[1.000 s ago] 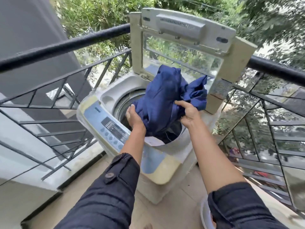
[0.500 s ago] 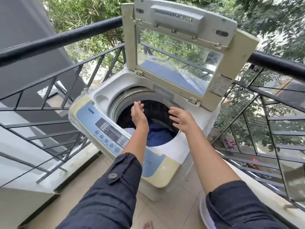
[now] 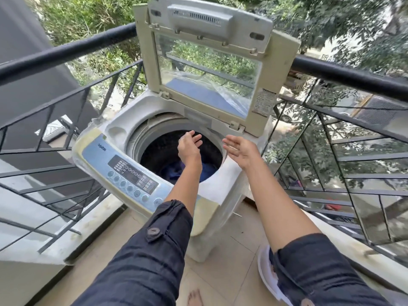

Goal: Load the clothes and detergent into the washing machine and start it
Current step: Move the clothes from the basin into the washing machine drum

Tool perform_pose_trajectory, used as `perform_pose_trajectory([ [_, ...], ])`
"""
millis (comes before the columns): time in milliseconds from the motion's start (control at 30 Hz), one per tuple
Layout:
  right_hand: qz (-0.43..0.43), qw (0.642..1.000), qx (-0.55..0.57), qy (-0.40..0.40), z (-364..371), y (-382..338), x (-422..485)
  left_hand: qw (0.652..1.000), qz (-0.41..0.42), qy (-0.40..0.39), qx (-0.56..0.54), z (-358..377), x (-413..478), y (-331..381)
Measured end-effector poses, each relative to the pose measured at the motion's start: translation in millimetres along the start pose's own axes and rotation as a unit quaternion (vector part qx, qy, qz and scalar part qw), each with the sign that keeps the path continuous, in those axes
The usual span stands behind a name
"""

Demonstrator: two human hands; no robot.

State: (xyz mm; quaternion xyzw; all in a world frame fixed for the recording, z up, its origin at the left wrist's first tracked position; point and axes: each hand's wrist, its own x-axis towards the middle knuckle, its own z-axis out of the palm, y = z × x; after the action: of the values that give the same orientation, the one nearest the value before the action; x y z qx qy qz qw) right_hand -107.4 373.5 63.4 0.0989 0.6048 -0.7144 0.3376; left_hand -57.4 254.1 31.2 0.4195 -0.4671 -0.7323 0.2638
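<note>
A white top-loading washing machine stands on a balcony with its lid raised upright. Dark blue clothes lie in the bottom of the drum. My left hand hovers over the drum mouth, fingers apart and empty. Over the drum's right rim hangs my right hand, palm open and holding nothing. The blue control panel with round buttons runs along the front left edge. No detergent shows in the frame.
A black metal railing with glass panels surrounds the machine on the left, back and right. A white plastic basin sits on the tiled floor at lower right, partly hidden by my right sleeve. A bare foot shows at the bottom edge.
A second ago both hands held a bundle of dark blue cloth above the drum. They let it go, it dropped inside, and both hands have lifted slightly, empty.
</note>
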Motion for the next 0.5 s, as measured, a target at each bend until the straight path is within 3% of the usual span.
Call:
perform_pose_trajectory([
  [500, -0.02, 0.998, 0.03, 0.053, -159, -10, -55, 0.998, 0.008, -0.057, 0.022, 94, -121, -73],
])
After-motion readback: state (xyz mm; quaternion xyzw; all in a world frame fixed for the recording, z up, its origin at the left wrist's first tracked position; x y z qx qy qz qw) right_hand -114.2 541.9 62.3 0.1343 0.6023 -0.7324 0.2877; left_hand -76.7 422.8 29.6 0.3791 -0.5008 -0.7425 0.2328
